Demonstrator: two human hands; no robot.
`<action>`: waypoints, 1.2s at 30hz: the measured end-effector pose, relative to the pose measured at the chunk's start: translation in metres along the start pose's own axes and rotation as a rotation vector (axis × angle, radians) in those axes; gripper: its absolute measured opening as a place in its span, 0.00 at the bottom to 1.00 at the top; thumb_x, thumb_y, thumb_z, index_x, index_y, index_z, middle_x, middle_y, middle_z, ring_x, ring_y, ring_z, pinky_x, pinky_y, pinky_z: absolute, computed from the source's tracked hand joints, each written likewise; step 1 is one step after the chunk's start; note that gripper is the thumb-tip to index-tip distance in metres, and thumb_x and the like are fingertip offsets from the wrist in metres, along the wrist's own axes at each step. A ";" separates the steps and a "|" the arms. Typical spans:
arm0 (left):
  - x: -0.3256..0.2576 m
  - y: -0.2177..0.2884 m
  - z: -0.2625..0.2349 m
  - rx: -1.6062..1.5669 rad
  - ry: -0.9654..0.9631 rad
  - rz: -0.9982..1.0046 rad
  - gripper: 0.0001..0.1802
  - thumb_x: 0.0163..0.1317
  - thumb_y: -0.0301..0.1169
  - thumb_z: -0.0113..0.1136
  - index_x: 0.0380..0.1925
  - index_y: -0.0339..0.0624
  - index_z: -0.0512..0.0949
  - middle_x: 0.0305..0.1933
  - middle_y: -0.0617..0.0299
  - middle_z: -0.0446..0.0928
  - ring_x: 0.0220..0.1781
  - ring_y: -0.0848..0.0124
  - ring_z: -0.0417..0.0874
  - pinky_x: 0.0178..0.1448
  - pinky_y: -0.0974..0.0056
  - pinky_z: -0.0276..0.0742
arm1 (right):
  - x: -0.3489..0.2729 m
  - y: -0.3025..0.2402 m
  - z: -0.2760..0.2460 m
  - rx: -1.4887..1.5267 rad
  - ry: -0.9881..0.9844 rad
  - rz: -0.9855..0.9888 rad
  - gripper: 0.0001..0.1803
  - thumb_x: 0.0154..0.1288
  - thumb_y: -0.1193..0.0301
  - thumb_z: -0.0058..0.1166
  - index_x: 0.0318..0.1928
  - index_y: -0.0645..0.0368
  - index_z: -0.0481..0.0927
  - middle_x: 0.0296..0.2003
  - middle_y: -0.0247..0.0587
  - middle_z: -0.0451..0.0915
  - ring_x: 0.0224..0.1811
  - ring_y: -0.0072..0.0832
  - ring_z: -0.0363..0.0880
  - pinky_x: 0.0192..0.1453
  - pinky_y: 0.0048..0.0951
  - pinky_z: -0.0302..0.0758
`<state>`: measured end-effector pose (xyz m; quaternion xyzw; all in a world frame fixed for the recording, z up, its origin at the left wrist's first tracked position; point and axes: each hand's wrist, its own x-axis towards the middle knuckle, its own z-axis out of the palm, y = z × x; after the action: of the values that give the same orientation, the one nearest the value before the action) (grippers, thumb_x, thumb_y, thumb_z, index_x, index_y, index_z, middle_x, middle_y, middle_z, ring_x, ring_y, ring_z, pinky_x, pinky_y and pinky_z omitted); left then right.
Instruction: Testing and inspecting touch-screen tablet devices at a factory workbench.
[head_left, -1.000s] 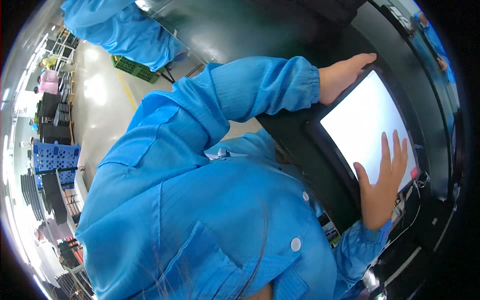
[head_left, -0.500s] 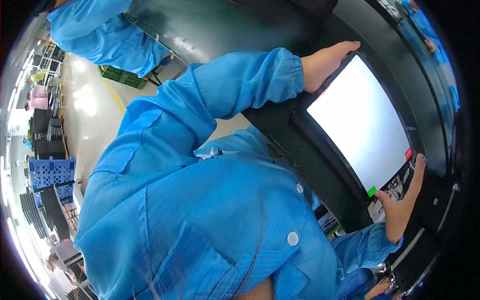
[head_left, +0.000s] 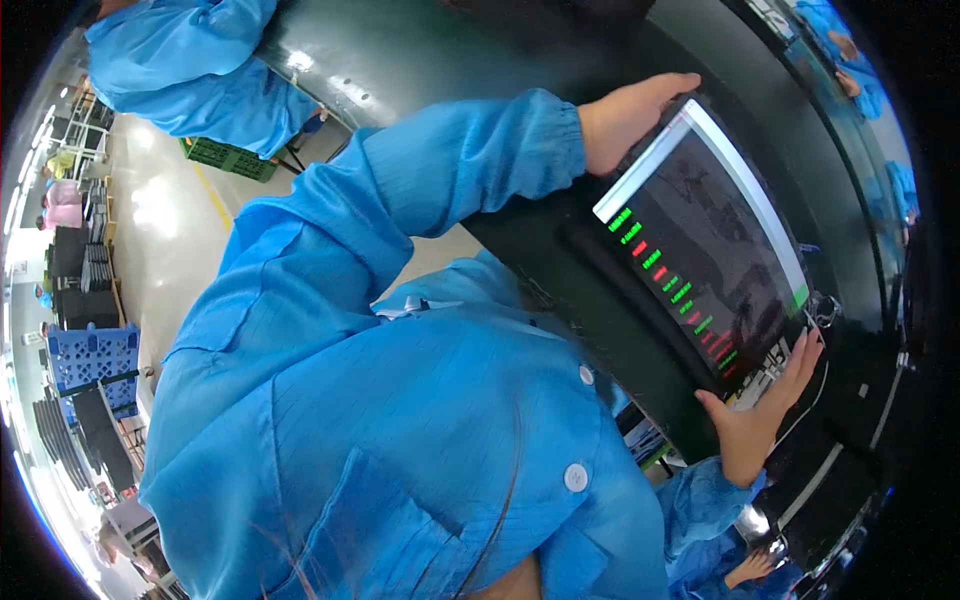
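Observation:
A flat display panel [head_left: 715, 250] is lit between my two hands, tilted above the dark bench. Most of its picture is dark, with rows of green and red text along one long side and white bands on two other sides. My left hand [head_left: 632, 120] grips its far upper end, fingers partly hidden. At the opposite end my right hand [head_left: 757, 415] spans the edge, thumb on one corner and fingers on the other. Beside that hand a circuit strip [head_left: 765, 372] shows along the panel's edge, and a thin cable [head_left: 824, 310] curls next to the fingertips.
The dark bench top [head_left: 520, 60] runs behind and under the panel. Upper left is a co-worker in a blue sleeve [head_left: 190, 70], above a green crate [head_left: 232, 158]. A blue basket [head_left: 95, 360] and racks stand far left. Another person's hand [head_left: 750, 568] shows at lower right.
The screen has switched from nearly all white to mostly dark with coloured text rows. Both hands and the panel appear slightly further left in view. The right hand's fingers sit closer to the panel's corner.

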<state>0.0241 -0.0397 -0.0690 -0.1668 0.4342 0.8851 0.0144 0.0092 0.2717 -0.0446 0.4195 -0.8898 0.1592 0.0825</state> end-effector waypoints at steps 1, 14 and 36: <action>-0.005 0.002 0.001 0.035 0.072 0.007 0.26 0.59 0.53 0.43 0.32 0.39 0.77 0.33 0.55 0.79 0.27 0.69 0.79 0.40 0.68 0.76 | 0.001 -0.001 0.003 0.004 0.024 -0.010 0.62 0.22 0.65 0.71 0.63 0.57 0.49 0.65 0.50 0.44 0.68 0.47 0.36 0.68 0.46 0.42; 0.006 0.003 -0.010 -0.101 -0.055 -0.004 0.20 0.61 0.47 0.45 0.32 0.42 0.76 0.30 0.61 0.79 0.25 0.72 0.78 0.35 0.67 0.74 | 0.001 0.044 -0.014 0.117 0.242 0.074 0.28 0.56 0.64 0.54 0.54 0.67 0.66 0.55 0.48 0.66 0.61 0.37 0.60 0.63 0.34 0.54; 0.003 0.007 -0.008 -0.073 -0.042 -0.065 0.20 0.62 0.48 0.44 0.29 0.44 0.76 0.26 0.63 0.78 0.21 0.73 0.76 0.29 0.68 0.74 | 0.020 0.020 -0.002 0.012 0.113 -0.148 0.11 0.59 0.71 0.47 0.40 0.63 0.78 0.34 0.42 0.74 0.39 0.35 0.69 0.48 0.32 0.63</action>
<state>0.0223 -0.0506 -0.0687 -0.1628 0.3956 0.9027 0.0463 -0.0191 0.2704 -0.0415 0.4751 -0.8493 0.1815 0.1416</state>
